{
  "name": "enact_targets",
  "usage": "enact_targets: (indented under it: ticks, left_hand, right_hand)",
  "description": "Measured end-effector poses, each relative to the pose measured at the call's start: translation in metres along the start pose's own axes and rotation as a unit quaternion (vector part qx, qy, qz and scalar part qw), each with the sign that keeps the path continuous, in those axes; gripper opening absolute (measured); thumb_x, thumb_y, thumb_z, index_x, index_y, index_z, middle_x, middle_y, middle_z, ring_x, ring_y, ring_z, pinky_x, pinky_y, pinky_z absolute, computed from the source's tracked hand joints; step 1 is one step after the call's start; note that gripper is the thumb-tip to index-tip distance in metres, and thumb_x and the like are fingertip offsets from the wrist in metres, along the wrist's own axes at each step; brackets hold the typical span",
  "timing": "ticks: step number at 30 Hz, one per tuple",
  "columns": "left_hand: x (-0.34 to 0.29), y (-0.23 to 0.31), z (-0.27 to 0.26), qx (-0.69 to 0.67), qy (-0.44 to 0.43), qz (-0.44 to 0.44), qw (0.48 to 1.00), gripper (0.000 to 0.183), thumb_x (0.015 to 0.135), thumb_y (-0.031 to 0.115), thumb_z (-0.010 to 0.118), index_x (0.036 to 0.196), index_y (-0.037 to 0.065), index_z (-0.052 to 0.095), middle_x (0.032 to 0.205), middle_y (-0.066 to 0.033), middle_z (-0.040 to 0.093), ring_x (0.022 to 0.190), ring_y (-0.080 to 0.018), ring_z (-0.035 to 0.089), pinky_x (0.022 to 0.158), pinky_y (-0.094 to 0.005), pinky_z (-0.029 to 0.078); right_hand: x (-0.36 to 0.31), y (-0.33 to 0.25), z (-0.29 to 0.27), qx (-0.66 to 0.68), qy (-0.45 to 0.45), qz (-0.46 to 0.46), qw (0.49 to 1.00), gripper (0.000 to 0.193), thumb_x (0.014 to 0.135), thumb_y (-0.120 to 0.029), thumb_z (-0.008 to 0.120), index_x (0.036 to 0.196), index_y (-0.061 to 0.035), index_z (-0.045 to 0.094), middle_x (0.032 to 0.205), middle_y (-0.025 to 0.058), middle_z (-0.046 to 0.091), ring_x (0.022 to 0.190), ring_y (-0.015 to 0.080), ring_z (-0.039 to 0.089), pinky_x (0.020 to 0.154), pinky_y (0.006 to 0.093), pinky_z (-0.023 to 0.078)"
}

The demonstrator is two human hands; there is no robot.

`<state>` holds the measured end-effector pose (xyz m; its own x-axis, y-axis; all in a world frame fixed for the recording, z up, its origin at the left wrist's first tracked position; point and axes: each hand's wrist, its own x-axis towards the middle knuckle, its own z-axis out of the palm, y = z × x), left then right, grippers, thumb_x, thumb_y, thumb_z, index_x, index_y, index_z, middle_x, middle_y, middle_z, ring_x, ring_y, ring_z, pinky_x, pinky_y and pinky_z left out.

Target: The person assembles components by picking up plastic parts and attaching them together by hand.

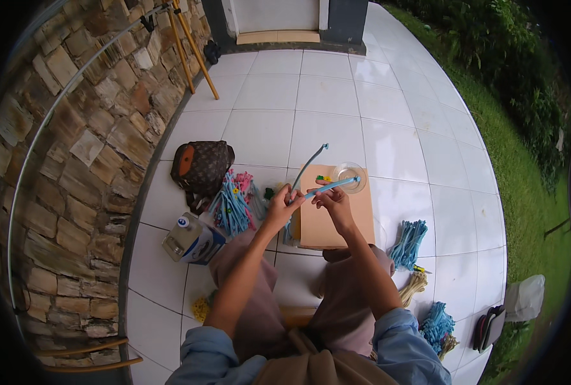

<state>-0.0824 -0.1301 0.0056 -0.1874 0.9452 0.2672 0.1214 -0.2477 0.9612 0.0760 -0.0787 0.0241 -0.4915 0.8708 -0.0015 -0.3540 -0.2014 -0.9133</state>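
Observation:
Above a light brown board or box, my two hands work close together on light blue, tube-like strips. My left hand is closed in a pinch on a thin blue strip that rises in a curve to a curled tip. Between the fingers of my right hand lies a wider blue strip, slanting up to the right, its left end close to my left fingertips. Whether the two strips are joined cannot be made out. A clear round container stands on the board behind the right strip, beside small yellow and green pieces.
To the left are a brown patterned backpack, a bundle of blue and pink strips and a jug. Blue bundles and a beige bundle lie at the right. A stone wall borders the tiled floor.

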Motion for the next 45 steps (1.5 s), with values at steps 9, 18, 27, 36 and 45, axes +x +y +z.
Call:
enact_targets:
  ticks: [9, 18, 27, 36, 45]
  left_hand:
    - [0.061, -0.015, -0.01, -0.209, 0.125, -0.179, 0.953, 0.028, 0.08, 0.007, 0.058, 0.07, 0.013, 0.032, 0.073, 0.001, 0.05, 0.052, -0.0018, 0.03, 0.047, -0.0188, 0.026]
    - [0.075, -0.014, -0.003, -0.126, 0.167, -0.205, 0.956, 0.026, 0.08, 0.009, 0.056, 0.07, 0.01, 0.032, 0.074, 0.0005, 0.048, 0.061, -0.0047, 0.04, 0.052, -0.0189, 0.032]
    - [0.077, -0.005, 0.003, -0.161, 0.107, -0.235, 0.953, 0.027, 0.08, 0.009, 0.057, 0.07, 0.01, 0.032, 0.077, -0.0009, 0.05, 0.064, -0.004, 0.039, 0.053, -0.02, 0.033]
    - [0.073, 0.014, 0.004, -0.152, 0.081, -0.148, 0.974, 0.031, 0.079, 0.001, 0.056, 0.067, 0.013, 0.03, 0.087, -0.0026, 0.052, 0.057, -0.0029, 0.036, 0.051, -0.0186, 0.031]
    - [0.064, 0.02, -0.024, -0.146, -0.011, -0.159, 0.976, 0.034, 0.078, -0.002, 0.057, 0.062, 0.012, 0.029, 0.086, -0.0029, 0.052, 0.062, -0.0019, 0.036, 0.055, -0.0176, 0.03]
  right_hand:
    - [0.063, 0.032, -0.088, -0.579, 0.109, -0.074, 0.804, 0.026, 0.072, -0.01, 0.063, 0.097, -0.0076, 0.061, 0.097, 0.0074, 0.057, 0.089, 0.0244, 0.049, 0.078, 0.0391, 0.039]
    - [0.086, 0.053, -0.077, -0.709, 0.075, -0.118, 0.691, 0.042, 0.067, -0.013, 0.067, 0.106, -0.015, 0.054, 0.102, 0.0031, 0.053, 0.104, 0.025, 0.04, 0.088, 0.0443, 0.027]
    - [0.085, 0.069, -0.082, -0.75, 0.058, -0.095, 0.652, 0.051, 0.069, -0.012, 0.065, 0.115, -0.0106, 0.044, 0.099, 0.0034, 0.055, 0.103, 0.0237, 0.043, 0.091, 0.0446, 0.025]
    - [0.079, 0.054, -0.073, -0.702, 0.085, -0.128, 0.696, 0.049, 0.069, -0.005, 0.059, 0.116, -0.0097, 0.045, 0.099, 0.0113, 0.052, 0.1, 0.0261, 0.043, 0.09, 0.0459, 0.028]
    - [0.059, -0.048, -0.015, -0.054, 0.06, -0.114, 0.99, 0.015, 0.082, -0.005, 0.05, 0.094, 0.0011, 0.057, 0.101, 0.0076, 0.051, 0.114, 0.0206, 0.043, 0.076, 0.0291, 0.043]
